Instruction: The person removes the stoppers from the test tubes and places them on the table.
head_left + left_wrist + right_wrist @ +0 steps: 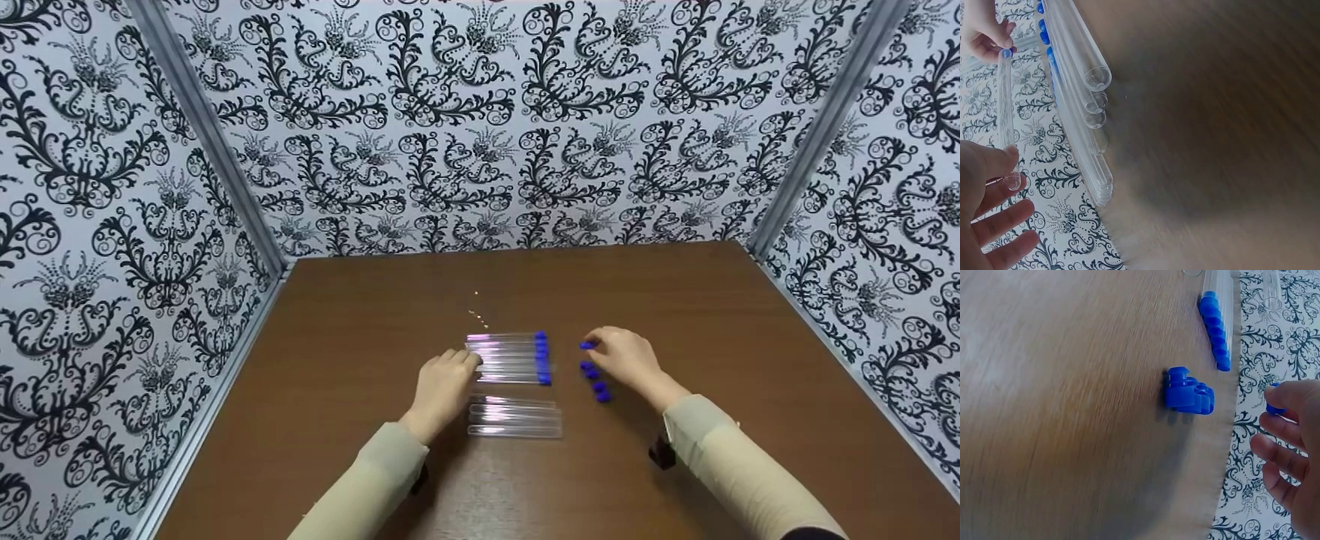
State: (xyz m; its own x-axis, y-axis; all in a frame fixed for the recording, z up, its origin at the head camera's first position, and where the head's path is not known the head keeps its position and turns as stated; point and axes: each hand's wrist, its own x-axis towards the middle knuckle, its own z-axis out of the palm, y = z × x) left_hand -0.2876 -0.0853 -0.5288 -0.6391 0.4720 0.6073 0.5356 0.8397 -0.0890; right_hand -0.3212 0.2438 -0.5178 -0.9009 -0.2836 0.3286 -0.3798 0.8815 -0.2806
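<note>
My left hand (444,382) pinches a clear test tube (1006,107) near its rounded end, between thumb and forefinger. The other fingers spread loosely in the left wrist view. My right hand (624,356) pinches a blue cap (1274,400) between thumb and fingertips. In the right wrist view the held tube's open end (1273,301) is apart from this cap. Below the hands on the table lies a row of capped test tubes (506,367), their blue caps to the right. Nearer me lie uncapped tubes (516,420). Loose blue caps (1188,394) stand clustered below my right hand.
The brown wooden table (337,315) carries everything. Small pale specks (480,318) lie behind the tube row. Patterned black-and-white walls (480,150) with grey corner posts (817,135) enclose the table at the back and sides.
</note>
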